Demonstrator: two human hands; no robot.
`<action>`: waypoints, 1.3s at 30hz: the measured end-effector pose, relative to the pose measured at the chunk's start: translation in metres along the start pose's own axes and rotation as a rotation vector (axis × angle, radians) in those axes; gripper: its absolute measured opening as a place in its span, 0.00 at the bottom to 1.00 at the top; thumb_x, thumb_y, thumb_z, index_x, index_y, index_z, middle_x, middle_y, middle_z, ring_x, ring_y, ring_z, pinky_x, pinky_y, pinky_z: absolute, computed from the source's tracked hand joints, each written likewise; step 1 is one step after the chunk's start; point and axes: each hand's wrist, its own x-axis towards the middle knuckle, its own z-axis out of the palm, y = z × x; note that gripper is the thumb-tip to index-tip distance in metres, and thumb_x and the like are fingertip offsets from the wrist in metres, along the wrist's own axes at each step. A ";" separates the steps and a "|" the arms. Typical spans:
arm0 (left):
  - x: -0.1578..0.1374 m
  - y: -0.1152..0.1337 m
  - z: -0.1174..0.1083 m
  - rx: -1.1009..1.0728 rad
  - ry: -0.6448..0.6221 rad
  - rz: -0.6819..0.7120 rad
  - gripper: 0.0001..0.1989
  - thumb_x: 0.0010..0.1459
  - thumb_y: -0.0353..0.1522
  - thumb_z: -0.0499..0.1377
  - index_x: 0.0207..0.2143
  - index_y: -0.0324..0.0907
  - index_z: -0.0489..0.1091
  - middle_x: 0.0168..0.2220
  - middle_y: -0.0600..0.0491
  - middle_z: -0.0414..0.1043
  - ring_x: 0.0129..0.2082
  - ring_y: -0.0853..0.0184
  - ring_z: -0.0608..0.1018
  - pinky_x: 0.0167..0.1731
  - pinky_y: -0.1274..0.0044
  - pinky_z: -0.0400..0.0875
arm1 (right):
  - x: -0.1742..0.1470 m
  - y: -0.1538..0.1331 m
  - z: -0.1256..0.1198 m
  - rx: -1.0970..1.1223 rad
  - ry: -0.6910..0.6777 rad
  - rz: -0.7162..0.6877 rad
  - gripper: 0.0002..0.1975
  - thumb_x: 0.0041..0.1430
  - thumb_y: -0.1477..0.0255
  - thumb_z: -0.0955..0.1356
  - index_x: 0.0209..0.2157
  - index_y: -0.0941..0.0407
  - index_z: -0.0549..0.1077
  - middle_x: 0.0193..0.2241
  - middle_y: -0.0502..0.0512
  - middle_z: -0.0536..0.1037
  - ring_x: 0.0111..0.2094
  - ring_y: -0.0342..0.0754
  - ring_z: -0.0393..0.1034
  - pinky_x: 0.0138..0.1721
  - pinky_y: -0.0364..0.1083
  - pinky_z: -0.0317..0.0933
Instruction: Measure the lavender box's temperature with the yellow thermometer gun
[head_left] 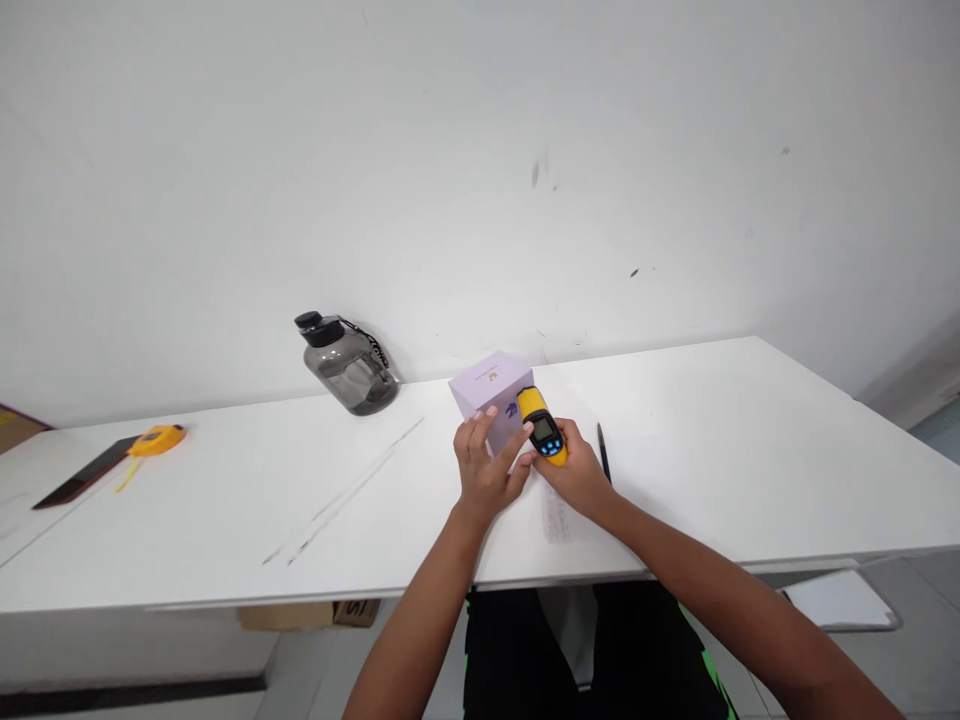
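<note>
My right hand is closed around the handle of a yellow and black infrared thermometer, its small screen and buttons facing up. The thermometer's front end points at a lilac box standing on the white table, very near its side. My left hand is in front of the box with its fingers spread. Some of its fingertips are at the box's face, and the index finger reaches to the thermometer's edge beside the screen. Whether the fingertips press on the box I cannot tell.
A grey jug-like bottle stands tilted in view by the wall. A black pen and a handwritten slip of paper lie near my right hand. At the left are a yellow tape measure and a dark flat piece.
</note>
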 end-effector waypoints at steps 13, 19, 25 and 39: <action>-0.001 0.000 0.000 -0.002 -0.002 -0.011 0.19 0.61 0.35 0.57 0.55 0.49 0.72 0.66 0.43 0.54 0.61 0.52 0.63 0.57 0.59 0.63 | 0.000 -0.002 0.001 0.002 -0.004 0.010 0.23 0.53 0.63 0.70 0.49 0.53 0.63 0.39 0.53 0.77 0.38 0.51 0.73 0.41 0.50 0.65; -0.002 -0.001 0.001 -0.001 -0.008 -0.013 0.19 0.61 0.34 0.57 0.54 0.48 0.73 0.66 0.43 0.54 0.61 0.52 0.63 0.57 0.58 0.63 | 0.001 -0.001 0.001 -0.010 -0.008 0.014 0.23 0.53 0.62 0.69 0.49 0.53 0.63 0.39 0.53 0.77 0.38 0.51 0.73 0.41 0.50 0.66; -0.003 -0.002 0.001 -0.013 -0.008 -0.026 0.18 0.61 0.35 0.57 0.53 0.49 0.74 0.67 0.45 0.54 0.62 0.52 0.63 0.58 0.59 0.62 | 0.000 -0.002 0.000 -0.011 -0.010 -0.001 0.24 0.54 0.62 0.70 0.51 0.54 0.64 0.40 0.54 0.78 0.38 0.51 0.74 0.40 0.50 0.66; -0.006 0.000 0.005 -0.006 -0.045 -0.110 0.31 0.60 0.43 0.56 0.61 0.38 0.57 0.56 0.35 0.69 0.58 0.53 0.70 0.57 0.59 0.60 | -0.002 0.005 0.005 -0.302 0.019 -0.214 0.27 0.56 0.66 0.64 0.57 0.58 0.62 0.44 0.63 0.73 0.43 0.58 0.71 0.44 0.57 0.69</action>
